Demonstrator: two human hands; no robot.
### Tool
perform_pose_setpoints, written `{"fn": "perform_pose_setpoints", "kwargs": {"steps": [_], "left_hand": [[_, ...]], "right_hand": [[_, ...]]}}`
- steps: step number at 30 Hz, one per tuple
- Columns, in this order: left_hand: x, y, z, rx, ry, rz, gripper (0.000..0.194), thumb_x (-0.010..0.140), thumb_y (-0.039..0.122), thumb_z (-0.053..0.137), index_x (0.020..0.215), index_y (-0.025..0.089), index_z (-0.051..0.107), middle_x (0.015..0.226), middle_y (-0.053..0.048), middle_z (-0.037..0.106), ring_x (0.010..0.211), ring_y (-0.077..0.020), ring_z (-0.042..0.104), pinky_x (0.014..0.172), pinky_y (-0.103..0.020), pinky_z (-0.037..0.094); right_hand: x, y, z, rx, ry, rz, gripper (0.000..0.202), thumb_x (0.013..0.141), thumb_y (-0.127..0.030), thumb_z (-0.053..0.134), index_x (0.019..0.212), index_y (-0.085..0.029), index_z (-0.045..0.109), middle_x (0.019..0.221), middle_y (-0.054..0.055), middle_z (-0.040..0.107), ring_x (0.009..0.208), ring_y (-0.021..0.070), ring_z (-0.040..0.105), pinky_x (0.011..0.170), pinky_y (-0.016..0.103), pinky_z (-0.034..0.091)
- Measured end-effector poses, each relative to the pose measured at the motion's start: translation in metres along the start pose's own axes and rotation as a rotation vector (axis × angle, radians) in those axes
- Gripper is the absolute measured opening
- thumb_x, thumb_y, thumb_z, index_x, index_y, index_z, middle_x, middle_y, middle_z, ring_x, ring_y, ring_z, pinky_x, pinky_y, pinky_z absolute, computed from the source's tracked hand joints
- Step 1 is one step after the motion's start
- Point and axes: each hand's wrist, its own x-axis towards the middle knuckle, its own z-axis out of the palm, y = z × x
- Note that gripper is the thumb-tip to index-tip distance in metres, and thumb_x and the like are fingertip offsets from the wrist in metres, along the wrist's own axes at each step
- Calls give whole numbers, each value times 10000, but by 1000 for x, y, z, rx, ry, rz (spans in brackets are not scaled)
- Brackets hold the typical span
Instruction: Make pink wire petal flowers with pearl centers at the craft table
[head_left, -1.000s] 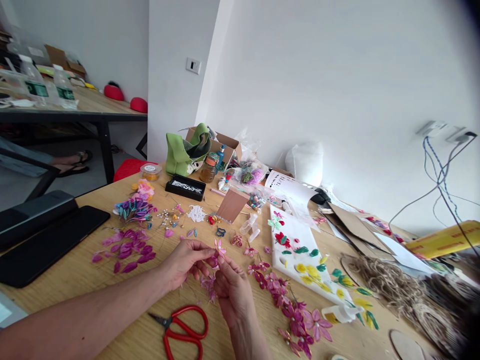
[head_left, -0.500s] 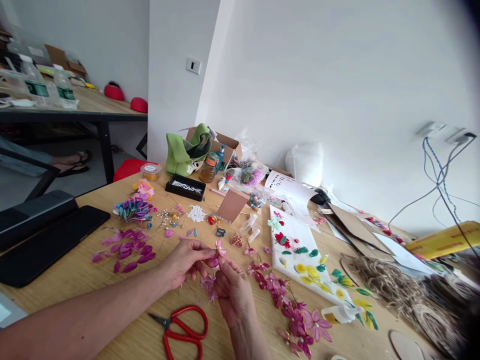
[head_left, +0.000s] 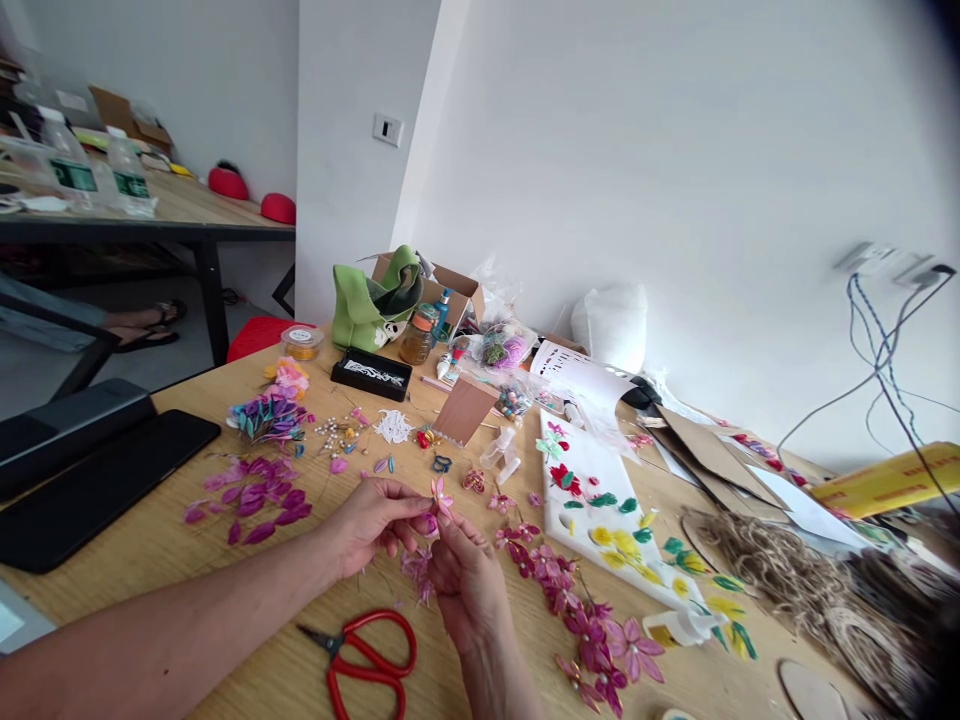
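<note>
**Two-Sided Pinch Hold**

The left hand (head_left: 382,525) and right hand (head_left: 469,570) are both closed at the fingertips on a pink flower (head_left: 441,494), raised over the bench (head_left: 139,530). Opposed light pinches presumably steady it without crushing its petals. Red-handled scissors (head_left: 345,640) lie just nearer the wearer than the hands, probably for easy reach. Magenta petals (head_left: 261,492) lie left of the left hand; magenta flowers (head_left: 561,598) lie right of the right, seemingly grouped by stage. Fingers hide the held piece's underside; any stem cannot be made out. The frame crops the scissors' handles.
</note>
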Motion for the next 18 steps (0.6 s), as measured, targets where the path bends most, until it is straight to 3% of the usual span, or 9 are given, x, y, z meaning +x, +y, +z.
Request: {"fn": "perform_pose_setpoints", "kwargs": {"steps": [18], "left_hand": [[-1, 1, -1, 10, -33, 9, 296, 603, 330, 811, 751, 93, 714, 639, -52, 713, 407, -91, 601, 304, -142, 298]], "right_hand": [[-1, -1, 0, -3, 12, -7, 345, 553, -364, 870, 634, -158, 606, 361, -151, 248, 361, 11, 68, 340, 167, 77]]}}
